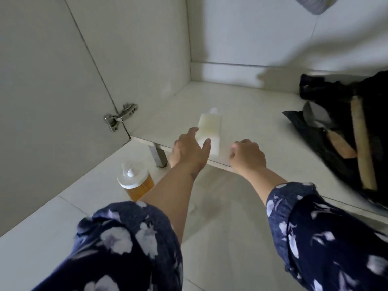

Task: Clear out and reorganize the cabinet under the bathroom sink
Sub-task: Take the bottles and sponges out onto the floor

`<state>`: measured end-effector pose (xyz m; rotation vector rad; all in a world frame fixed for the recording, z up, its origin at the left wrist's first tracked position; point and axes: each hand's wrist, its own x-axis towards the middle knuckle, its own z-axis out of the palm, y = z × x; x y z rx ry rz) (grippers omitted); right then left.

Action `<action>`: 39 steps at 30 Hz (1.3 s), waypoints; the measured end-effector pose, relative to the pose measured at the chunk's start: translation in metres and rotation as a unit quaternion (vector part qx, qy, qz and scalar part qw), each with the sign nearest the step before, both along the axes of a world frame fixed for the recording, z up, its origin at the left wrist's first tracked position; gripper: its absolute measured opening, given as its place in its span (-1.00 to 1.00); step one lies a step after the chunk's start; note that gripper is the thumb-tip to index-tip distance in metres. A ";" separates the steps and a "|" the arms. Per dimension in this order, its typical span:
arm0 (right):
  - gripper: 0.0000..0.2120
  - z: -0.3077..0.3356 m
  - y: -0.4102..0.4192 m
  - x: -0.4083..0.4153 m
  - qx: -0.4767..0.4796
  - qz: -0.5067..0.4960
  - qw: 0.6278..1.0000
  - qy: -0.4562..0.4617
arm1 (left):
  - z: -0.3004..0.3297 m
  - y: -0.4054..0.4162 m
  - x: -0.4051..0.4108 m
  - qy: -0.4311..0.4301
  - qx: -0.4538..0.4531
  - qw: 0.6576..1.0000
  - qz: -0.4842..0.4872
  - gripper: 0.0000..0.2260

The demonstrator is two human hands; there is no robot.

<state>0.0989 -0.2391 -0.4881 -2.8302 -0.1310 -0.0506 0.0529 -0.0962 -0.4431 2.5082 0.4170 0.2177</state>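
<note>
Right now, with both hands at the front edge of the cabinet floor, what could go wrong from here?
The white bottle lies on its side at the shelf edge; the open left hand reaching for it could nudge it off. The amber jar stands on the floor beside the left forearm and might get knocked over. The trowel on the black bag shows a pointed blade, a hazard for a careless reach.

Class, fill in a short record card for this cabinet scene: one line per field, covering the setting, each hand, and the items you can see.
Setting: open cabinet floor, door hinge at left
Left hand: open, reaching at the white bottle lying on the cabinet floor
Right hand: fingers curled at the cabinet's front edge, hold unclear
On the room floor: amber jar with white lid
Right side: black bag with wooden-handled tools
</note>
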 end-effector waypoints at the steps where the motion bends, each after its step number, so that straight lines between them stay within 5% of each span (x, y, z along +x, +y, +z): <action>1: -0.69 -0.007 0.002 0.011 0.000 0.007 1.000 0.012 | 0.002 -0.006 0.014 0.013 0.010 1.000 -0.001 -0.51; 12: -0.53 -0.034 0.011 0.037 -0.014 0.061 0.998 0.000 | 0.007 -0.019 0.098 0.111 0.092 0.990 -0.007 -0.30; 19: -0.53 -0.033 0.012 0.034 -0.027 0.061 0.998 0.008 | 0.003 -0.015 0.090 0.080 0.090 0.993 0.012 -0.31; 26: -0.54 -0.028 0.013 0.037 -0.021 0.062 0.997 0.028 | 0.003 -0.012 0.063 -0.005 -0.015 0.999 0.048 -0.34; 29: -0.55 -0.011 0.012 0.050 0.122 0.034 0.986 0.112 | -0.002 -0.008 0.052 -0.059 -0.070 0.995 0.033 -0.33; 32: -0.38 0.026 0.010 0.057 0.452 0.019 0.862 0.229 | -0.008 -0.011 0.040 -0.112 -0.105 0.988 0.018 -0.32; 35: -0.26 0.054 0.015 0.056 0.449 0.076 0.844 0.282 | -0.012 -0.013 0.029 -0.144 -0.129 0.981 0.017 -0.30; 39: -0.41 0.060 0.027 0.044 0.446 0.064 0.863 0.229 | -0.011 -0.004 0.008 -0.122 -0.181 0.976 -0.018 -0.16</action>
